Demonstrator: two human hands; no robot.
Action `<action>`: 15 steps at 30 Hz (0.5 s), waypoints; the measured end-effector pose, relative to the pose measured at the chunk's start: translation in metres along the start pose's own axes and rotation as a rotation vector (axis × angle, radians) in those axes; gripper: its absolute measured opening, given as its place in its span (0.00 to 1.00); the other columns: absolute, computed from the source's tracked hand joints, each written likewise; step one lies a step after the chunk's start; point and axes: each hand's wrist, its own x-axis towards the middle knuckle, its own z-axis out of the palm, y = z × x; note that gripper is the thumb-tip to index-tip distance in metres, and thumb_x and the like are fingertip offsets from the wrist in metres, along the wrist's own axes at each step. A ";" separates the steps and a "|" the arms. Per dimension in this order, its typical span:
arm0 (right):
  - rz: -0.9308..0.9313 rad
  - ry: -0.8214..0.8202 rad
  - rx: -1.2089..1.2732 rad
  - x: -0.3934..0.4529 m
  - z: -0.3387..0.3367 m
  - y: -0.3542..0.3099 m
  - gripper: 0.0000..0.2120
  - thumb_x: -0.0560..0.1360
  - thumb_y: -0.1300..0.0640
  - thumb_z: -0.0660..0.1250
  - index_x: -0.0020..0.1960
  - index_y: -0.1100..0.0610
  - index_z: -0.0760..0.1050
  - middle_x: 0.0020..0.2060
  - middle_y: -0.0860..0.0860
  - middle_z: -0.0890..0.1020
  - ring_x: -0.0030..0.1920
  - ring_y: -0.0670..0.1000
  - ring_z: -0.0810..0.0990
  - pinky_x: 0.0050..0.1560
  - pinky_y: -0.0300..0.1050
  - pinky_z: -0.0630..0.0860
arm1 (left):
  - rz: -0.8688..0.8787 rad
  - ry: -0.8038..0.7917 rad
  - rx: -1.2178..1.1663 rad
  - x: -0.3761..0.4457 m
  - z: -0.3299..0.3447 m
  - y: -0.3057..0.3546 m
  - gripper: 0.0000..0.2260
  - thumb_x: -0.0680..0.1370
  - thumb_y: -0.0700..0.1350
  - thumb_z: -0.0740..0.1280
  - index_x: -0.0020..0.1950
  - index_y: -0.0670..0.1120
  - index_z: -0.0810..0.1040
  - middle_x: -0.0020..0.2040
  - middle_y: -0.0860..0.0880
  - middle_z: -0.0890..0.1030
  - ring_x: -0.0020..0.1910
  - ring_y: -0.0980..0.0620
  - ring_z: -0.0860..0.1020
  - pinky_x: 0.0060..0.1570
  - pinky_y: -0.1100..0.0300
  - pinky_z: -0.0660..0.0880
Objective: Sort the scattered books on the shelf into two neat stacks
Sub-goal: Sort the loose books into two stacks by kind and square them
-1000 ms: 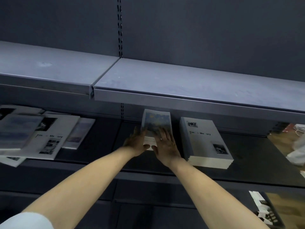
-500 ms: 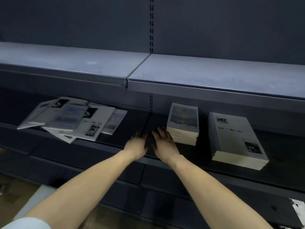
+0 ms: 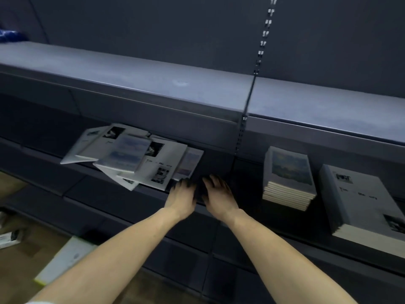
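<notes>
A loose pile of scattered books (image 3: 131,154) lies on the dark lower shelf (image 3: 219,163) at the left, overlapping at odd angles. To the right stand a neat stack of small books with a painted cover (image 3: 288,178) and a stack of larger white books (image 3: 363,200). My left hand (image 3: 180,195) hovers with relaxed fingers just right of the pile, fingertips near its lowest book. My right hand (image 3: 219,193) is beside it, fingers spread, over the bare shelf. Neither hand holds anything.
An upper grey shelf (image 3: 153,82) overhangs the books. A slotted upright (image 3: 252,88) divides the back panel. On the wooden floor at lower left lie a white box (image 3: 63,260) and another small package (image 3: 9,238).
Both hands have left the small-book stack and moved left along the shelf toward the scattered pile. The view has swung left as well.
</notes>
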 end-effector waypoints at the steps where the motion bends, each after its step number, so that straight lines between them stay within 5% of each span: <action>1: 0.002 -0.006 0.010 0.008 0.002 -0.013 0.27 0.83 0.53 0.56 0.79 0.55 0.54 0.78 0.55 0.54 0.77 0.57 0.51 0.76 0.49 0.50 | -0.001 0.011 0.008 0.001 -0.001 -0.015 0.23 0.78 0.45 0.62 0.73 0.48 0.67 0.68 0.42 0.70 0.65 0.41 0.69 0.62 0.50 0.69; 6: -0.049 -0.014 0.084 0.050 0.022 -0.078 0.29 0.80 0.54 0.61 0.78 0.52 0.55 0.76 0.52 0.58 0.74 0.56 0.60 0.73 0.48 0.60 | -0.058 -0.015 0.104 0.011 -0.006 -0.094 0.26 0.77 0.48 0.64 0.75 0.46 0.63 0.73 0.41 0.64 0.72 0.40 0.62 0.69 0.48 0.63; 10: -0.040 -0.098 0.031 0.078 0.037 -0.123 0.37 0.78 0.46 0.66 0.79 0.54 0.51 0.78 0.55 0.56 0.76 0.57 0.56 0.74 0.49 0.57 | -0.126 -0.105 0.126 0.015 -0.012 -0.157 0.37 0.74 0.58 0.67 0.78 0.48 0.55 0.76 0.43 0.56 0.75 0.38 0.55 0.71 0.42 0.58; 15: 0.014 -0.183 -0.002 0.110 0.058 -0.155 0.42 0.76 0.46 0.68 0.80 0.56 0.48 0.79 0.56 0.52 0.78 0.56 0.51 0.76 0.48 0.54 | -0.032 -0.179 0.255 0.017 -0.015 -0.210 0.49 0.73 0.56 0.71 0.79 0.52 0.37 0.79 0.46 0.38 0.77 0.37 0.40 0.73 0.38 0.50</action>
